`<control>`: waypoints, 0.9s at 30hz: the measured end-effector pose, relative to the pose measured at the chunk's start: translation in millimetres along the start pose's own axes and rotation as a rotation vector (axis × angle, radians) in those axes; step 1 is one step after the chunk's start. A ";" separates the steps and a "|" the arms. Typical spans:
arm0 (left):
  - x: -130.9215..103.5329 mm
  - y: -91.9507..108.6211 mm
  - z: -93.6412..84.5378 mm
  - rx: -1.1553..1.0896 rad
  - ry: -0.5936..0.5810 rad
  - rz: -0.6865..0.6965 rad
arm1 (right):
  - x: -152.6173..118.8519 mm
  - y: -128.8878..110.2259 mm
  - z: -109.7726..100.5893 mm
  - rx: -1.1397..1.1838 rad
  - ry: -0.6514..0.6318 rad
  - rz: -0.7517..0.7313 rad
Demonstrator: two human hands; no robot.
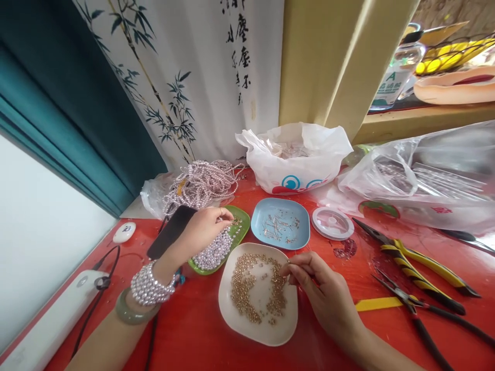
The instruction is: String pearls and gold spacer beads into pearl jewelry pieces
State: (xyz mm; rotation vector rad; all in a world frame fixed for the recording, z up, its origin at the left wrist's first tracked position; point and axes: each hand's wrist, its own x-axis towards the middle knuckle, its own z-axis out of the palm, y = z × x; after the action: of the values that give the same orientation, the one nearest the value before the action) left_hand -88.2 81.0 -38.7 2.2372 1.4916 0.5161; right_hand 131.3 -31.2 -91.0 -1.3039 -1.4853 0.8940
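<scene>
One red bench (185, 335) is lined at the back with a white bag (290, 170) and a clear bag (448, 141). Strung strands (204, 183) are heaped leftward (that much seems done). At the white plate (263, 336) the right hand (327, 288), and over the green plate (244, 221) the left hand (209, 226), are drawn narrow; whether anything is held cannot be told. A phone (169, 236) is partly covered by the left wrist (167, 263). Gold beads (240, 288) and lilac beads (212, 252) are left loose there: unfinished work, it is judged.

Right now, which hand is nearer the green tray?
Left. The left hand is over the green tray; the right hand is away from it, at the right edge of the white tray.
</scene>
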 end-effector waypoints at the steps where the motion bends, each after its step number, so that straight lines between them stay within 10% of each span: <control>1: 1.8 -5.0 2.2 0.050 -0.015 0.012 | -0.1 0.7 0.1 0.014 0.003 0.003; 27: 5.8 -23.4 15.3 0.186 -0.082 0.057 | 0.0 4.9 -0.2 -0.053 -0.032 0.020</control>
State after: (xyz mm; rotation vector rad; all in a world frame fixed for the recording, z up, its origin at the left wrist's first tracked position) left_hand -96.5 92.7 -63.4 2.4174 1.4919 0.3086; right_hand 132.9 -30.4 -95.5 -1.3510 -1.5324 0.8970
